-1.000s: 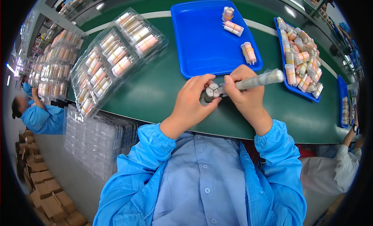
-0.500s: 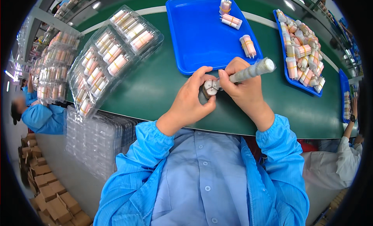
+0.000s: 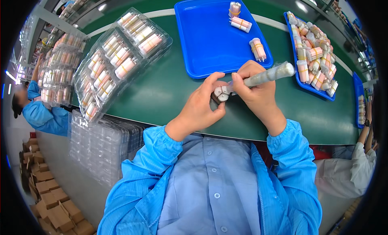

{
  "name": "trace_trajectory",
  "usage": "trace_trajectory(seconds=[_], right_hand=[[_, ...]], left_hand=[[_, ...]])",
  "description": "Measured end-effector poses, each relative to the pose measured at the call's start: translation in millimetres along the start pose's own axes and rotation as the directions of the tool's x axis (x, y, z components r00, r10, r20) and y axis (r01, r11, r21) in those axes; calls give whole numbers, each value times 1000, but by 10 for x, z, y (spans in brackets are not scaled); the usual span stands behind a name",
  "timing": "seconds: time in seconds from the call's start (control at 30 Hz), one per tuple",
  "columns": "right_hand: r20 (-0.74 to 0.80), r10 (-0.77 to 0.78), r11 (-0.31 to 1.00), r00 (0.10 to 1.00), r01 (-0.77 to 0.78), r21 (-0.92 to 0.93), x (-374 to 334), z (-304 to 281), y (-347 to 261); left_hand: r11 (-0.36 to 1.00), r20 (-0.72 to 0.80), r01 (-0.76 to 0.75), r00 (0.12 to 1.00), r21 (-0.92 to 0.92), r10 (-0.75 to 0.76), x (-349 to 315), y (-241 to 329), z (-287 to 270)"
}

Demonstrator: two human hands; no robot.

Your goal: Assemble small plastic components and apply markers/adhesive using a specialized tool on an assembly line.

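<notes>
At the six o'clock side of the blue tray [image 3: 208, 53], the left hand [image 3: 198, 107] grasps a small bundle of cylinders [image 3: 221, 96], pale round ends facing up, while the right hand [image 3: 256, 91] grips a wrapped pen-like tool [image 3: 273, 74] whose body slants out toward two o'clock. Done well, this step likely wants the left thumb and index finger firm but not crushing, so the cylinders stay level with one another, and the tool guided by fine finger movement with the wrist settled low. Whether the tip touches the bundle or stops just beside it, I cannot tell, as fingers crowd that spot. Relative to the left grip, the bundle sits at three o'clock of the palm, index finger toward its twelve, thumb toward its six; from the right fingertips, it lies just beside, toward eight o'clock.
</notes>
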State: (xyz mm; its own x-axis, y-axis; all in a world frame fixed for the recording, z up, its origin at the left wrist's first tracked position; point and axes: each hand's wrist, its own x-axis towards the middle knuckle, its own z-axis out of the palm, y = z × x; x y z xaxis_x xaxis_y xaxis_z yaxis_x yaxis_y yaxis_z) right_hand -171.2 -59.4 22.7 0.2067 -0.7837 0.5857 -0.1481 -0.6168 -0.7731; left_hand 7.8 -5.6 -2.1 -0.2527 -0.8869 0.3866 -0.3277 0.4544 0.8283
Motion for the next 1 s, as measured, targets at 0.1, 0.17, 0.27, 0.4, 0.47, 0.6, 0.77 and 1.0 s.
trace_trajectory(seconds=[0.1, 0.17, 0.27, 0.4, 0.47, 0.6, 0.77, 1.0], right_hand=[[26, -39, 998, 999, 41, -51, -5, 18, 19], [42, -33, 997, 999, 36, -70, -15, 27, 18], [59, -17, 997, 998, 21, -77, -23, 34, 13], [34, -66, 996, 997, 68, -51, -33, 35, 69], [-64, 14, 999, 998, -11, 45, -5, -20, 65], [-260, 221, 961, 940, -165, 220, 123, -327, 7], [-365, 228, 959, 903, -143, 246, 245, -493, -16], [-482, 212, 961, 850, -93, 259, 313, -717, -31]], left_hand=[[1000, 11, 8, 1000, 7, -8, -11, -18, -5], [1000, -7, 6, 1000, 10, -6, 8, 21, -6], [992, -57, -12, 998, 124, 20, 17, -16, -9], [967, -76, -14, 996, 256, 34, 0, 39, -17], [953, -131, -19, 989, 304, 61, -43, 65, -62], [868, -369, 49, 916, 494, 158, -80, 1, -466], [761, -493, 252, 865, 597, 100, -101, -329, -970], [506, -457, 242, 815, 828, 357, 63, -4, -658]])
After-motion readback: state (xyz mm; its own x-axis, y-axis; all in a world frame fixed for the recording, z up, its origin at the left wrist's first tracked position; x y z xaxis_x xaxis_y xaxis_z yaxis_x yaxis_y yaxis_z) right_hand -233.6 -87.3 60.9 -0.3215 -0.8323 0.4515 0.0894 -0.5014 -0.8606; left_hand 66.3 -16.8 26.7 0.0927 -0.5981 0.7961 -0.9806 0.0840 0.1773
